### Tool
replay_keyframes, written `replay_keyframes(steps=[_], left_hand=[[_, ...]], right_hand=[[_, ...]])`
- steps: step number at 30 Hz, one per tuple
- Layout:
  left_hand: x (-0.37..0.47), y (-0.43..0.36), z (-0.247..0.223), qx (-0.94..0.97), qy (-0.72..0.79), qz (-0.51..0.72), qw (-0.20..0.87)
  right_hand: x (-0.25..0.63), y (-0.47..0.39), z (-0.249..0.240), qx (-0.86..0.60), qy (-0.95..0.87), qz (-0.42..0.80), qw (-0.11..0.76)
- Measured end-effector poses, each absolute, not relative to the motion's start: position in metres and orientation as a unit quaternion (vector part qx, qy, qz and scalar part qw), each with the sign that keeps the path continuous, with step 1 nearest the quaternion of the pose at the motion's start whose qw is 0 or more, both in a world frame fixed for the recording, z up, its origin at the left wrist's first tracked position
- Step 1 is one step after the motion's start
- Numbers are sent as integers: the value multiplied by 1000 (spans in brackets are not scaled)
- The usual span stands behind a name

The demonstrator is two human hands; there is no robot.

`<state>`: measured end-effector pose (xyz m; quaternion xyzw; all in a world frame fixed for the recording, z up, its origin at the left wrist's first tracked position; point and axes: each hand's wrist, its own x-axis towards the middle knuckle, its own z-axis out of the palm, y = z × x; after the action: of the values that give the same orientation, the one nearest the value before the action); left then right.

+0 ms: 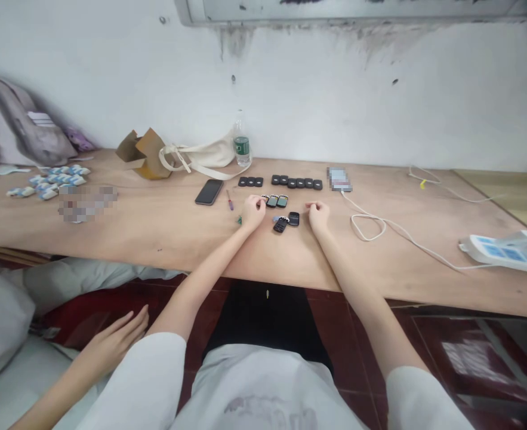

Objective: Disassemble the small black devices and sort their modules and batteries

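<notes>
My left hand (pixel 254 212) rests on the table with its fingers curled, beside a short row of small remote fob pieces (pixel 273 202) with greenish faces and shiny ends. Whether it holds anything is hidden. To the right, my right hand (pixel 317 215) lies closed on the wood, its fingers curled inward; nothing can be made out in them. Between my hands are a dark fob shell (pixel 293 218) and a black keypad piece (pixel 281 225) with buttons. Behind them stand two groups of black fobs, a left group (pixel 250 181) and a longer right group (pixel 297 182).
A phone (pixel 208 192) and a small screwdriver (pixel 230 200) lie left of my hands. Behind are a water bottle (pixel 242 146), a cream bag (pixel 209 152) and an opened cardboard box (pixel 147 154). A white cable (pixel 393 226) runs to a power strip (pixel 505 251). A co-worker's hand (pixel 120 334) is at lower left.
</notes>
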<state>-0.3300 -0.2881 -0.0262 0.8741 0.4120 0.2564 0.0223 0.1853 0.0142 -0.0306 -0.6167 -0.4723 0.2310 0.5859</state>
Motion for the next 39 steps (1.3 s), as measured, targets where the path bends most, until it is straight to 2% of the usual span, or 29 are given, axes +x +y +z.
replay_keyframes(steps=[3, 5, 7, 9, 12, 15, 19, 22, 25, 30, 39], left_hand=[[-296, -291, -21, 814, 467, 344, -29], [-277, -291, -18, 672, 546, 478, -147], [-271, -287, -21, 616, 565, 515, -191], [-280, -282, -32, 648, 559, 491, -165], [-313, -274, -61, 838, 453, 293, 75], [-338, -271, -82, 859, 424, 247, 147], [-284, -244, -53, 874, 370, 295, 110], [-181, -181, -2, 778, 506, 365, 71], [-86, -100, 29, 763, 526, 372, 59], [-23, -13, 22, 746, 551, 371, 40], [-17, 10, 3, 735, 594, 325, -39]], right_hand=[[186, 15, -31, -618, -469, 231, 587], [187, 16, -32, -620, -466, 230, 588], [188, 17, -33, -622, -464, 228, 589], [188, 17, -34, -622, -464, 227, 589], [188, 16, -34, -619, -465, 230, 589], [187, 15, -33, -619, -464, 234, 589], [187, 15, -33, -619, -466, 235, 587], [187, 15, -33, -617, -469, 236, 586], [187, 14, -33, -616, -472, 237, 585], [187, 14, -32, -613, -472, 240, 586], [186, 14, -33, -611, -469, 241, 590]])
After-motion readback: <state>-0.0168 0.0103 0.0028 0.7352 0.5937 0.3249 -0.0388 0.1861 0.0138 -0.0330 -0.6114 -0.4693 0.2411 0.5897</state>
